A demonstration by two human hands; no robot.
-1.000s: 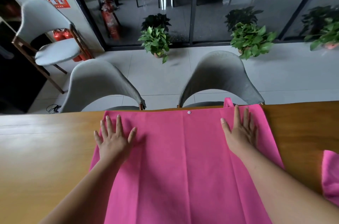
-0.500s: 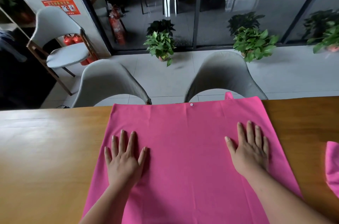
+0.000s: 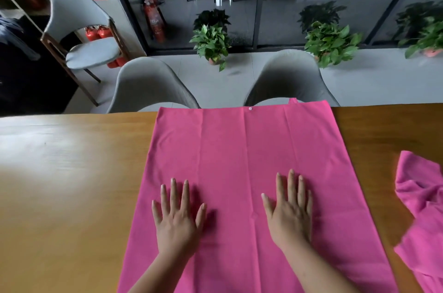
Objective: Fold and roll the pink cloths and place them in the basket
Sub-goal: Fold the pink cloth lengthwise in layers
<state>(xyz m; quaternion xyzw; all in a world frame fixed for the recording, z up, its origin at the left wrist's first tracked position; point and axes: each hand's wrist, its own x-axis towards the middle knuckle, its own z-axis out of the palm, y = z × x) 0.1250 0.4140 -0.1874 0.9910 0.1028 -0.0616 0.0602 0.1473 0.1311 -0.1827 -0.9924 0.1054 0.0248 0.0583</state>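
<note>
Both hands now sit lower on the pink cloth [image 3: 239, 149] than 1 s ago, drawn from its far edge back toward the person; looks like a smoothing stroke. Left hand [image 3: 178, 218] and right hand [image 3: 288, 211] lie palm-down on the cloth's near half, side by side with a gap between them. Fingers [image 3: 173, 192] are straight and slightly spread, pressing flat, pinching nothing.

The cloth lies open as 1 flat layer on the wooden surface [image 3: 72, 172], its far edge at the surface's far edge and a few faint lengthwise creases showing. No fold is made yet and no roll started.

A second pink cloth [image 3: 422, 196] lies crumpled at the right, apart from the first, untouched. The basket is not in view, so I cannot tell if anything is in it.

Progress judgement: early. Cloth 1 is spread and smoothed only. Left to do: fold it, roll it, put it in the basket, then the same for cloth 2.
</note>
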